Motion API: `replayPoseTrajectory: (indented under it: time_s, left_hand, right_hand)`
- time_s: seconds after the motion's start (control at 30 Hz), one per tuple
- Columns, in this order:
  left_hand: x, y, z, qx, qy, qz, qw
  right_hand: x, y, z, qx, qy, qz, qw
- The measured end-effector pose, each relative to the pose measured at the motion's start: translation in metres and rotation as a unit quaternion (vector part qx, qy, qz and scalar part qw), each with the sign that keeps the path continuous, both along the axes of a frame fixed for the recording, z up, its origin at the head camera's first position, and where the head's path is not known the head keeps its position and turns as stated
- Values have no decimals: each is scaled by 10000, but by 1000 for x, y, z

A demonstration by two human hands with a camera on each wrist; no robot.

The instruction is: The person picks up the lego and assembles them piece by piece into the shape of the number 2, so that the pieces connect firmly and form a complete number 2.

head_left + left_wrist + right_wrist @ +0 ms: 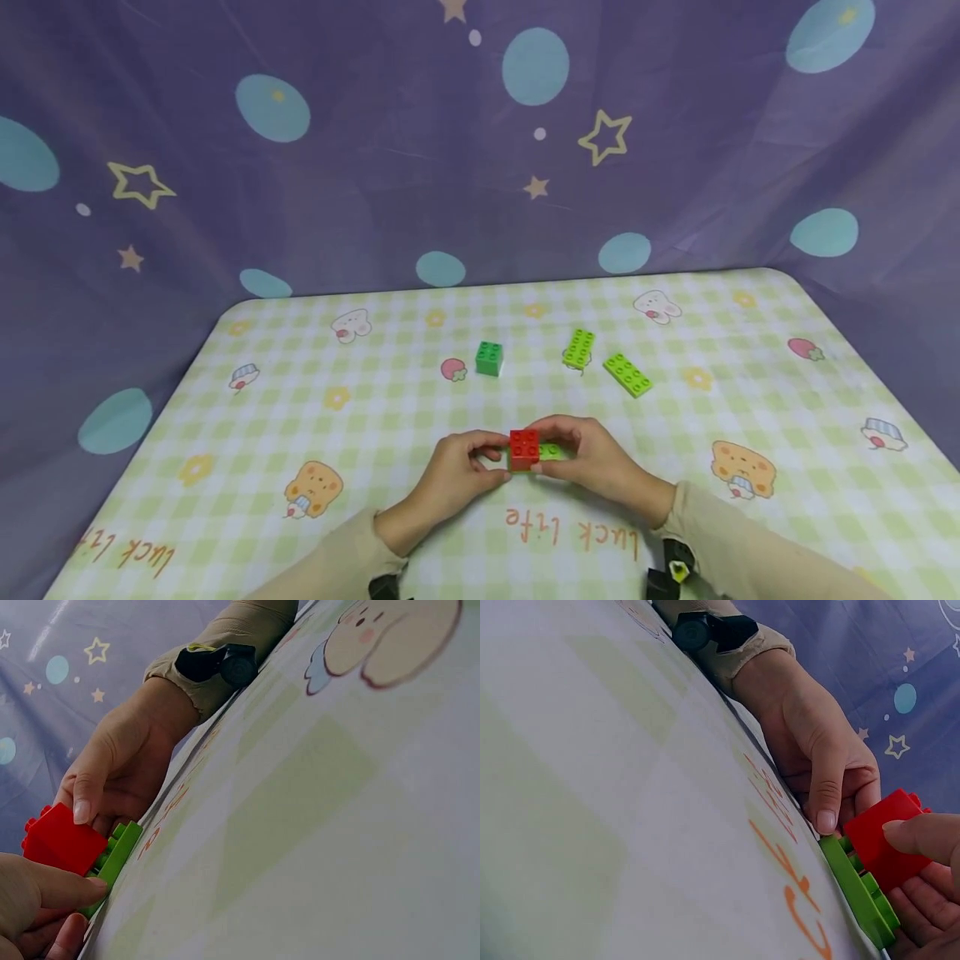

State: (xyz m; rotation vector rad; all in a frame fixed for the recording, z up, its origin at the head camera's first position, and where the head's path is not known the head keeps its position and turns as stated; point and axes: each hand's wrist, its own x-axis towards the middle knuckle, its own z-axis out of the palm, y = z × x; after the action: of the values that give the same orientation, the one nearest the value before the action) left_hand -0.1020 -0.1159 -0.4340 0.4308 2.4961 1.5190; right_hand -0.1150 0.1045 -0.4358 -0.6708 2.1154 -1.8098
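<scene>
Near the front middle of the table, a red brick (524, 450) with studs on top is over a light green studded plate (550, 452). My right hand (596, 462) pinches the red brick, its thumb (915, 834) flat on the brick's side. The left hand (453, 471) pinches the green plate's left end, its thumb (82, 888) along the plate's edge. Several plate studs show beside the brick in the right wrist view. Whether the brick is fully seated on them I cannot tell. Fingers hide part of both pieces.
Beyond the hands stands a dark green brick (490, 358). To its right lie two more light green plates, one (579, 349) nearly upright in view and one (627, 375) slanted. A checked cloth (390, 375) covers the table, with a purple curtain (480, 192) behind.
</scene>
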Motion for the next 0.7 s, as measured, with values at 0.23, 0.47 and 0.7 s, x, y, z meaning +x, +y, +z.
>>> replayPoseTrajectory:
  time_s: [0.23, 0.47, 0.7]
  left_hand:
    - [0, 1, 1, 23, -50, 17, 10000]
    - [-1, 1, 1, 73, 7, -8, 10000]
    - [-1, 1, 1, 89, 58, -51, 9999]
  right_hand:
    - [0, 0, 1, 135, 60, -46, 9999]
    - [0, 1, 3, 335, 485, -122, 9982]
    - [-1, 0, 2, 442, 781, -186, 9958]
